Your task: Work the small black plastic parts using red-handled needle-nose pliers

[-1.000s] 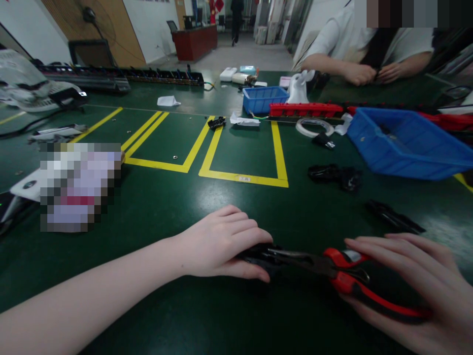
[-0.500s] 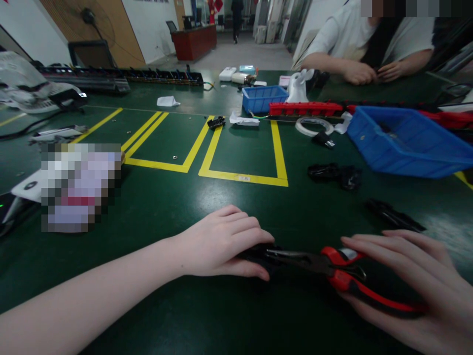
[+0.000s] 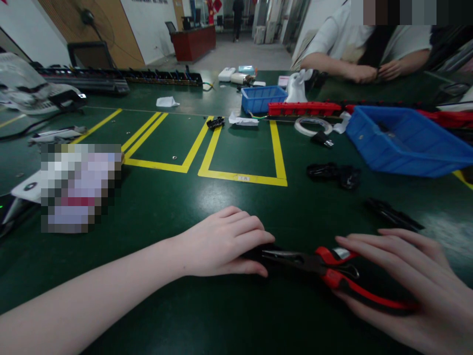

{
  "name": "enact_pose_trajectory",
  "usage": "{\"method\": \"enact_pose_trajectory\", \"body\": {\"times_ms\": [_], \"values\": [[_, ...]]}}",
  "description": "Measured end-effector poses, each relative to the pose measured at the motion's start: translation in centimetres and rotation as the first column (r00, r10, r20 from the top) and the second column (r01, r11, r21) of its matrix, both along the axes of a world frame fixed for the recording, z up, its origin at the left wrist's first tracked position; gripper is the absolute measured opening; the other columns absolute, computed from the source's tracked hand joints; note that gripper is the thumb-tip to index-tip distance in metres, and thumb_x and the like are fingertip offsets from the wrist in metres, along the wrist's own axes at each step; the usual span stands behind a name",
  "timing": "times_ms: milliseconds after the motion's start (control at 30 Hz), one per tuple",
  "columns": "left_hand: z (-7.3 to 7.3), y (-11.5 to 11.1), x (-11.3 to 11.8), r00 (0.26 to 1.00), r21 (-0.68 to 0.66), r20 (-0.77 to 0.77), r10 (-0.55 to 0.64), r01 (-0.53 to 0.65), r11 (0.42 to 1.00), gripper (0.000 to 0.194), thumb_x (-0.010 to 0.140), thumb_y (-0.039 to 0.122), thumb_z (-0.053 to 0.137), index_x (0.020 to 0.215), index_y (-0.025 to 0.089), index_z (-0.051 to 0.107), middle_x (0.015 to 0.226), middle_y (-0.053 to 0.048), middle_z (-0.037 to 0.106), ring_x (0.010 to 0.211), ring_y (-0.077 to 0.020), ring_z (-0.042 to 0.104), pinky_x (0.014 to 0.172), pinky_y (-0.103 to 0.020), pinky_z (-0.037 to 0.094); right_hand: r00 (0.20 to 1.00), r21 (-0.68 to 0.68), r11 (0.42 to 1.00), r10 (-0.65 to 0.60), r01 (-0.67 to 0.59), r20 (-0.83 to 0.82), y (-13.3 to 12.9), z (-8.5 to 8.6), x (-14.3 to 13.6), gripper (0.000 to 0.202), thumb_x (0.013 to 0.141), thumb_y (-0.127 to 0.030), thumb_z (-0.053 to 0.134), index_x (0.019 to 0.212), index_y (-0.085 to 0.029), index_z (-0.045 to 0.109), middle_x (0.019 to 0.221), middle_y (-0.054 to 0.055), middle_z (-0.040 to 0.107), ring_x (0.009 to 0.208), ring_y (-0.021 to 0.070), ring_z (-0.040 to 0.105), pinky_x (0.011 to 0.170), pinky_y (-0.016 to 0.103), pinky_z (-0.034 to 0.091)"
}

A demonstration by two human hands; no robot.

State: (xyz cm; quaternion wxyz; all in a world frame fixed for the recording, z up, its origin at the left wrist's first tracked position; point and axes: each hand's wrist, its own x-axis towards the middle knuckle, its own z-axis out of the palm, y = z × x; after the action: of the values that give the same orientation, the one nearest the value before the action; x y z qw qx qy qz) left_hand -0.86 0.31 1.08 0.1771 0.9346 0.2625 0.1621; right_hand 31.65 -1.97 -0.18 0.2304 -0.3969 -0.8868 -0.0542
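My left hand [image 3: 231,242] is closed round a small black part [image 3: 254,253], mostly hidden under the fingers, low over the green table. From the right, the jaws of red-and-black needle-nose pliers [image 3: 310,262] reach to this black part by my left fingertips; whether they grip it I cannot tell. My right hand [image 3: 402,281] is wrapped around the pliers' handles, fingers along the upper one and thumb under the lower. Beyond it lie a black plastic piece [image 3: 393,214] and a pair of similar dark pieces [image 3: 332,173].
A large blue bin [image 3: 410,143] stands at the right, a smaller blue bin [image 3: 262,99] behind. Yellow tape [image 3: 242,177] marks rectangles on the table. A phone-like device [image 3: 83,190] is at the left. A tape roll [image 3: 313,126] lies near a red strip [image 3: 305,108]. Across sits a co-worker [image 3: 365,49].
The pliers and my right hand have shifted slightly left, bringing the jaws closer in to my left fingers. My left hand stays almost in place.
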Motion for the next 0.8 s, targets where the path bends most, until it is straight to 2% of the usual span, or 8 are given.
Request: {"method": "enact_pose_trajectory", "body": {"times_ms": [300, 500, 667, 800], "values": [[-0.05, 0.04, 0.00, 1.000, 0.005, -0.005, -0.005, 0.005, 1.000, 0.043, 0.095, 0.048, 0.056, 0.122, 0.014, 0.058, 0.109, -0.007, 0.067, 0.100, -0.0203, 0.061, 0.088, -0.032, 0.045, 1.000, -0.032, 0.999, -0.005, 0.004, -0.023, -0.14, -0.16, -0.23, 0.056, 0.082, -0.042, 0.059, 0.137, -0.037, 0.048, 0.110, 0.003, 0.069, 0.097, 0.0339, 0.066, 0.089, 0.054, 0.048], [-0.04, 0.00, 0.07, 1.000, 0.000, 0.011, -0.011, 0.011, 1.000, 0.042, 0.096, 0.048, 0.055, 0.120, 0.014, 0.059, 0.108, -0.008, 0.067, 0.098, -0.0200, 0.061, 0.087, -0.032, 0.045, 0.999, -0.009, 1.000, -0.009, 0.009, -0.040, -0.22, -0.13, -0.37, 0.056, 0.083, -0.043, 0.057, 0.138, -0.036, 0.048, 0.109, 0.004, 0.068, 0.098, 0.0326, 0.066, 0.092, 0.052, 0.047], [-0.05, -0.03, -0.06, 0.999, 0.000, 0.050, -0.015, 0.015, 1.000, 0.041, 0.097, 0.047, 0.053, 0.118, 0.013, 0.060, 0.107, -0.007, 0.067, 0.096, -0.0196, 0.061, 0.085, -0.032, 0.045, 0.998, 0.029, 0.998, 0.058, -0.058, -0.006, 0.06, -0.19, -0.09, 0.062, 0.079, -0.043, 0.061, 0.139, -0.031, 0.048, 0.106, 0.006, 0.068, 0.094, 0.0333, 0.066, 0.091, 0.053, 0.048], [-0.11, -0.03, -0.19, 0.996, 0.007, 0.088, -0.009, 0.008, 1.000, 0.040, 0.096, 0.047, 0.055, 0.114, 0.012, 0.062, 0.102, -0.006, 0.067, 0.092, -0.0188, 0.060, 0.083, -0.032, 0.045, 0.999, 0.029, 0.999, 0.046, -0.046, -0.001, 0.14, -0.19, 0.05, 0.063, 0.079, -0.042, 0.061, 0.140, -0.032, 0.047, 0.105, 0.006, 0.068, 0.095, 0.0338, 0.066, 0.091, 0.054, 0.048]]}}
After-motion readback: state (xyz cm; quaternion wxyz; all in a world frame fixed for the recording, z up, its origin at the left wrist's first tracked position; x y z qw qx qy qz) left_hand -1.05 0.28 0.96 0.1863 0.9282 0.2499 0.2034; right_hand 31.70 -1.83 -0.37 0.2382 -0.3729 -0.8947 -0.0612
